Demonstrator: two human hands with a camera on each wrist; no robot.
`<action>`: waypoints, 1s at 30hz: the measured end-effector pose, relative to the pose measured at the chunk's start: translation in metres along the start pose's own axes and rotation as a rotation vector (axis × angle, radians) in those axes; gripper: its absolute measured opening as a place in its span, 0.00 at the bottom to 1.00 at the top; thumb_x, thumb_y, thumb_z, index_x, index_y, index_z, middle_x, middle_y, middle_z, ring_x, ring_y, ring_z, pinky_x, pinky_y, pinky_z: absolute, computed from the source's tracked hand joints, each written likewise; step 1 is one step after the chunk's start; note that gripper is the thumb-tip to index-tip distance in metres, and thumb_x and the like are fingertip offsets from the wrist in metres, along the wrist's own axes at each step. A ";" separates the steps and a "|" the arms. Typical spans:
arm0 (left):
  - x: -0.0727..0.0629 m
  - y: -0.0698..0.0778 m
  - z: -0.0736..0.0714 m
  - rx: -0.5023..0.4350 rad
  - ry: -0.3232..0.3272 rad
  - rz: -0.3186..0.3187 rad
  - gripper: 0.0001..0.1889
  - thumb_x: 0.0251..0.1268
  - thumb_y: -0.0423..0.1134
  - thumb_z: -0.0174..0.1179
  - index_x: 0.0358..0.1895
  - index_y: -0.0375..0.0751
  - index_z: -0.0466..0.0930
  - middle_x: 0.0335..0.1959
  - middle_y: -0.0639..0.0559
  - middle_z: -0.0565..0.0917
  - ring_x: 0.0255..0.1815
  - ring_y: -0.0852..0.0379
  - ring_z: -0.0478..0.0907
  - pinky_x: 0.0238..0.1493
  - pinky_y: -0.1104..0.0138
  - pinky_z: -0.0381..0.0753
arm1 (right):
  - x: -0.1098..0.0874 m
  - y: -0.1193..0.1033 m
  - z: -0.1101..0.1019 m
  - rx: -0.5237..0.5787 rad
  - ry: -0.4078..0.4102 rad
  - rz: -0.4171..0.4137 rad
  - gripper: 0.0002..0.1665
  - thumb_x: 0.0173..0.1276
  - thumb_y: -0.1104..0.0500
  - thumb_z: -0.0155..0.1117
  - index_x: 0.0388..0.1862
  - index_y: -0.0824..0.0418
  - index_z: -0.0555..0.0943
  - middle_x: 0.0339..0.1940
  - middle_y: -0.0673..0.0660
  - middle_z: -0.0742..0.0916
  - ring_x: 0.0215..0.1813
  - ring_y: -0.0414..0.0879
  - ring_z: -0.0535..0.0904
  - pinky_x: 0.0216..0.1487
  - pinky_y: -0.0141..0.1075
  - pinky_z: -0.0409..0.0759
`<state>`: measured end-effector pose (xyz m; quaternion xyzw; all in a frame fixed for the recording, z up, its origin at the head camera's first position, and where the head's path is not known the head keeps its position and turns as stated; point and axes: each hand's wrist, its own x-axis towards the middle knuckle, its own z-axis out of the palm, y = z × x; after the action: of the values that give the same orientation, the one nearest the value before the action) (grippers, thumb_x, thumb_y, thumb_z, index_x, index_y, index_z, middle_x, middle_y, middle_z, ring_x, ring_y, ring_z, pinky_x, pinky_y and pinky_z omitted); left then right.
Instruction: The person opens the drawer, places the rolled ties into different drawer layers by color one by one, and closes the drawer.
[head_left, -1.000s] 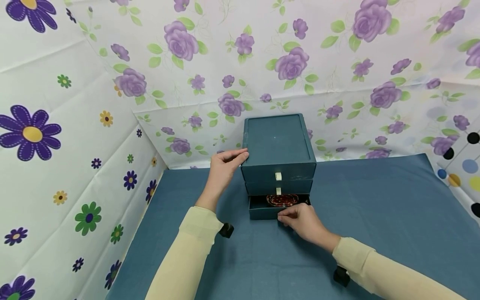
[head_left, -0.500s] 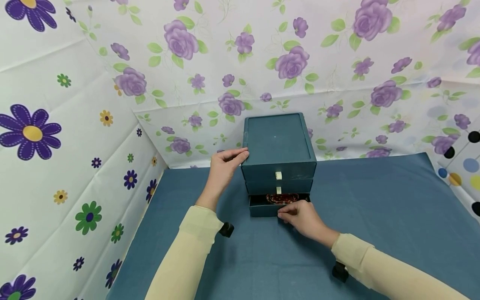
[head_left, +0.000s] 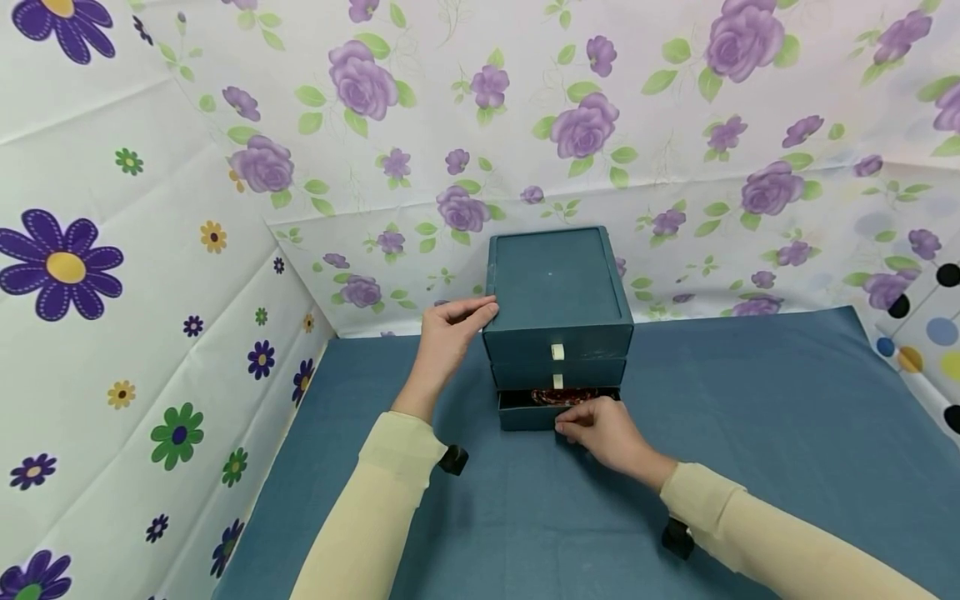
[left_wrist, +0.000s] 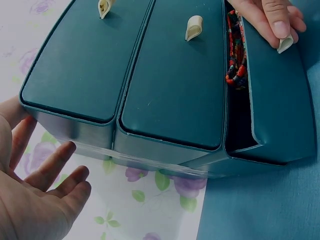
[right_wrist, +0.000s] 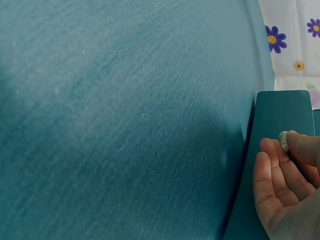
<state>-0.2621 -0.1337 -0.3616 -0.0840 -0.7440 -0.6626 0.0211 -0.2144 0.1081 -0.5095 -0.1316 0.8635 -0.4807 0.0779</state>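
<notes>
A dark teal box with three stacked drawers, the drawer box (head_left: 555, 279), stands against the back cloth. Its bottom drawer (head_left: 525, 419) is partly out, while the upper two are flush. Inside lies a coiled item with a red and dark pattern (left_wrist: 236, 50), half hidden under the drawer above; its kind is unclear. My right hand (head_left: 611, 437) pinches the pale pull tab (right_wrist: 284, 141) on the bottom drawer's front between thumb and finger. At the box's upper left edge my left hand (head_left: 446, 337) rests with thumb and fingertips touching it, its other fingers extended loosely.
A blue cloth (head_left: 480, 517) covers the table. Behind the box hangs a white cloth with purple roses (head_left: 465, 208). Another flowered cloth (head_left: 150, 333) forms the left side. Pale loop tabs (left_wrist: 194, 27) mark the upper drawers.
The bottom drawer has slid slightly inward, with my right hand moving along on its tab. Less of the coiled patterned item shows now. My left hand stays in place on the box.
</notes>
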 end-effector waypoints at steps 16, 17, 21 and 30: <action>-0.001 0.001 -0.001 0.011 0.006 0.009 0.17 0.61 0.41 0.63 0.51 0.38 0.83 0.52 0.51 0.83 0.54 0.58 0.77 0.56 0.62 0.77 | 0.008 0.001 -0.002 0.010 -0.001 -0.010 0.09 0.63 0.55 0.65 0.39 0.54 0.88 0.33 0.54 0.89 0.32 0.51 0.83 0.23 0.37 0.77; 0.000 0.001 -0.001 0.012 0.006 0.007 0.17 0.61 0.41 0.63 0.51 0.38 0.83 0.52 0.51 0.83 0.54 0.58 0.77 0.56 0.62 0.77 | 0.008 0.001 -0.002 0.008 -0.001 -0.013 0.09 0.63 0.55 0.65 0.40 0.54 0.88 0.33 0.54 0.89 0.32 0.51 0.83 0.23 0.37 0.77; 0.000 0.001 -0.001 0.008 0.008 0.002 0.16 0.60 0.41 0.63 0.50 0.38 0.83 0.52 0.51 0.83 0.53 0.58 0.77 0.56 0.62 0.77 | 0.010 0.000 -0.003 0.002 -0.001 -0.021 0.09 0.63 0.54 0.65 0.40 0.54 0.88 0.33 0.55 0.88 0.32 0.51 0.83 0.22 0.37 0.77; -0.001 0.000 0.000 0.014 0.009 0.011 0.16 0.61 0.41 0.63 0.50 0.38 0.83 0.52 0.51 0.83 0.53 0.58 0.78 0.55 0.62 0.77 | 0.012 -0.001 -0.004 0.004 0.003 -0.011 0.09 0.63 0.55 0.65 0.39 0.55 0.88 0.33 0.56 0.88 0.32 0.51 0.83 0.23 0.36 0.77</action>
<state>-0.2613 -0.1341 -0.3613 -0.0850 -0.7479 -0.6578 0.0284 -0.2268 0.1073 -0.5064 -0.1355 0.8618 -0.4831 0.0741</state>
